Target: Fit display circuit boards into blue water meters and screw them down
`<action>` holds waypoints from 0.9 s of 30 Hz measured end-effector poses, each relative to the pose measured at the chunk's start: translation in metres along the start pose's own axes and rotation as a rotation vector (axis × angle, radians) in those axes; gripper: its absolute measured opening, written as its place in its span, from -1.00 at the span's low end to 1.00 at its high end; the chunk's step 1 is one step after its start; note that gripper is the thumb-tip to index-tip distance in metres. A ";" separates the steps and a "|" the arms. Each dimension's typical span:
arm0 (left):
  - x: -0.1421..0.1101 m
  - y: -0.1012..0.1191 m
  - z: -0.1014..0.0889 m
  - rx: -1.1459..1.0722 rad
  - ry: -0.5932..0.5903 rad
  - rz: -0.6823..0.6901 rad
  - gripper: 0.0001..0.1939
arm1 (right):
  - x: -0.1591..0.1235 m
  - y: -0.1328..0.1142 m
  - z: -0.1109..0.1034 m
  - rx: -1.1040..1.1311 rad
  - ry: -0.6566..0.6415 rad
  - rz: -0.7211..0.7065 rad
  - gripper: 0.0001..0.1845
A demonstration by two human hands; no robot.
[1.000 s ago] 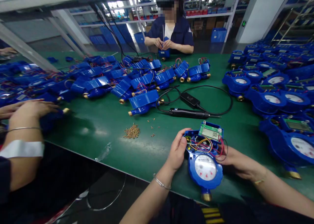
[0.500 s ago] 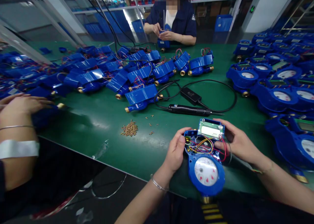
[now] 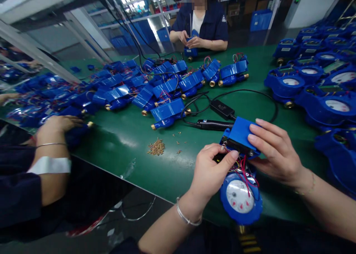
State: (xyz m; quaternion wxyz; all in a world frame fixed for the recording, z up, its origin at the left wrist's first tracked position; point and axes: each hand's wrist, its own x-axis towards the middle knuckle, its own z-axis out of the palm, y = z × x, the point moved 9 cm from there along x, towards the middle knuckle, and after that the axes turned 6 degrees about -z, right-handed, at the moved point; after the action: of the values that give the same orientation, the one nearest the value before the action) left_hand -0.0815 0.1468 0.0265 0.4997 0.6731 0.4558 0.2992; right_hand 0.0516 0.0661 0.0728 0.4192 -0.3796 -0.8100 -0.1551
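A blue water meter (image 3: 241,199) with a white dial lies at the near edge of the green table (image 3: 130,131). Its blue display module (image 3: 241,136) is tipped over above the open wiring bay, back side up, with red and yellow wires under it. My right hand (image 3: 275,154) grips the module from the right, fingers across its back. My left hand (image 3: 211,170) pinches at the module's lower left edge, over the wires. A black electric screwdriver (image 3: 213,125) lies just behind the meter.
A small heap of brass screws (image 3: 157,147) lies left of the meter. Several blue meters crowd the table's left (image 3: 167,111) and right (image 3: 328,105). A co-worker's arm (image 3: 51,150) rests at the left; another person (image 3: 201,27) works at the far side.
The display module, earlier lying face up behind the dial, has been flipped over so its blue back shows. My right hand moved up onto it and my left hand moved in over the wires.
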 end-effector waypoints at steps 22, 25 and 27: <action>-0.018 0.002 -0.001 -0.318 -0.171 -0.260 -0.85 | -0.016 0.007 -0.003 0.079 0.148 0.148 -0.22; -0.015 -0.004 -0.002 -0.346 -0.149 -0.286 -0.82 | -0.018 0.009 0.000 0.095 0.149 0.176 -0.21; -0.014 -0.007 -0.002 -0.332 -0.130 -0.295 -0.82 | -0.018 0.008 0.002 0.104 0.145 0.171 -0.20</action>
State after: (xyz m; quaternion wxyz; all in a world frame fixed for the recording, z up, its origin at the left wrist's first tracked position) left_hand -0.0913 0.1353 0.0216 0.6702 0.5255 0.4607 0.2498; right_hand 0.0629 0.0640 0.0569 0.5074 -0.4129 -0.7492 -0.1035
